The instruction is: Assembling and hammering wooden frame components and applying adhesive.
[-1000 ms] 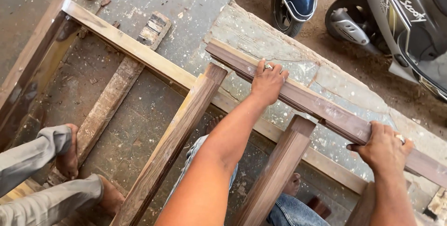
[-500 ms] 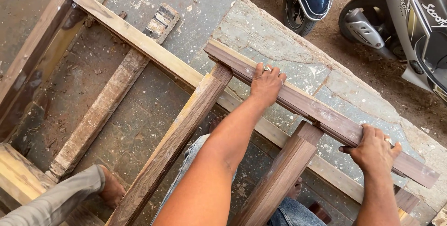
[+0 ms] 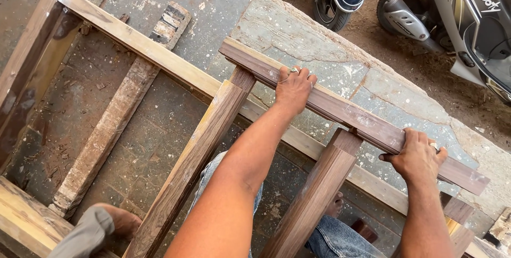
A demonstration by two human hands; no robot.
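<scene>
Left hand (image 3: 294, 86) fingers curled over dark wooden rail (image 3: 340, 110), right hand (image 3: 418, 155) gripping same rail farther along, rail lying across two upright wooden posts (image 3: 199, 151), above pale frame (image 3: 143, 50) on stone slab (image 3: 340, 61), scooters (image 3: 458, 13) behind

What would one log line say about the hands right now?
left hand: gripping dark wooden rail | right hand: gripping same rail | rail: lying across two upright posts | scooters: parked behind
</scene>
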